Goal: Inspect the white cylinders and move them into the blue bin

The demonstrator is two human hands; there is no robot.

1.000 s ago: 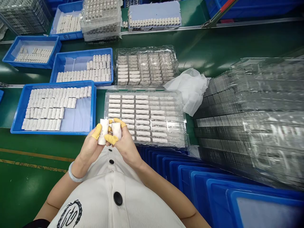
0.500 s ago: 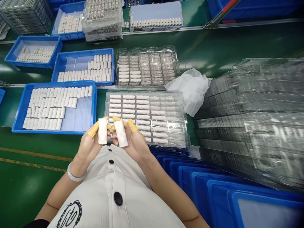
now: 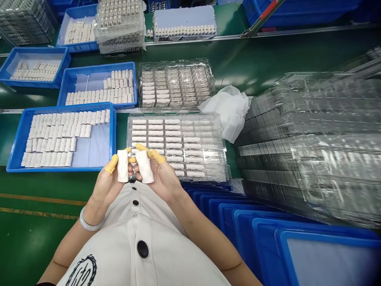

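My left hand, with yellow finger cots on some fingers, is closed on a white cylindrical piece held nearly upright. Beside it, my right hand, also in yellow finger cots, grips a second white cylindrical piece, tilted a little. The two pieces are close together but apart, in front of my body. Just beyond my hands lies a clear plastic tray with rows of similar white pieces in its slots. To the left, a blue bin holds more white cylinders standing in rows.
A second blue bin and another filled clear tray lie farther back. A crumpled translucent sheet lies by the near tray. Stacked clear trays rise on the right, above nested blue bins.
The view has shifted slightly, so the surroundings appear a little farther left. The right-hand piece has turned slightly; both hands keep their pieces.
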